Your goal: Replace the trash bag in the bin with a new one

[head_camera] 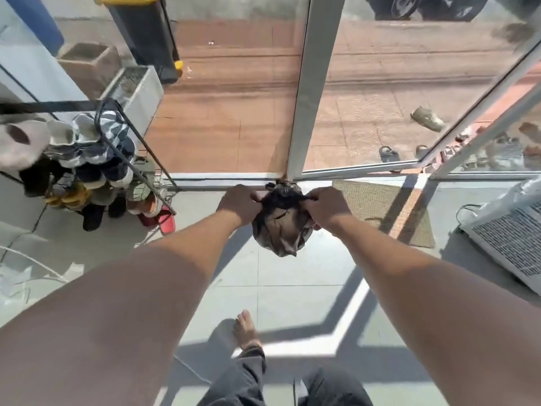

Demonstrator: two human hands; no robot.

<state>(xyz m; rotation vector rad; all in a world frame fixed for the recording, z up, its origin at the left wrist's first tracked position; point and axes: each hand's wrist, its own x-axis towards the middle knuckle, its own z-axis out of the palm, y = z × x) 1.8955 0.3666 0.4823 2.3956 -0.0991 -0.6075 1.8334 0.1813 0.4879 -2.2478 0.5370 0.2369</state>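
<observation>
Your fingers pinch the gathered neck of the dark trash bag: left hand and right hand both clamp it. It hangs above open floor, shoe rack left, doormat right, glass door frame just beyond.

Sunlit grey tiled floor, glass doors onto terracotta paving, shoe rack left, doormat right.

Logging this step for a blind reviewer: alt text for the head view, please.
Both hands, left hand and right hand, pull the neck of a small dark trash bag held above the tiled floor, facing a glass door.
</observation>
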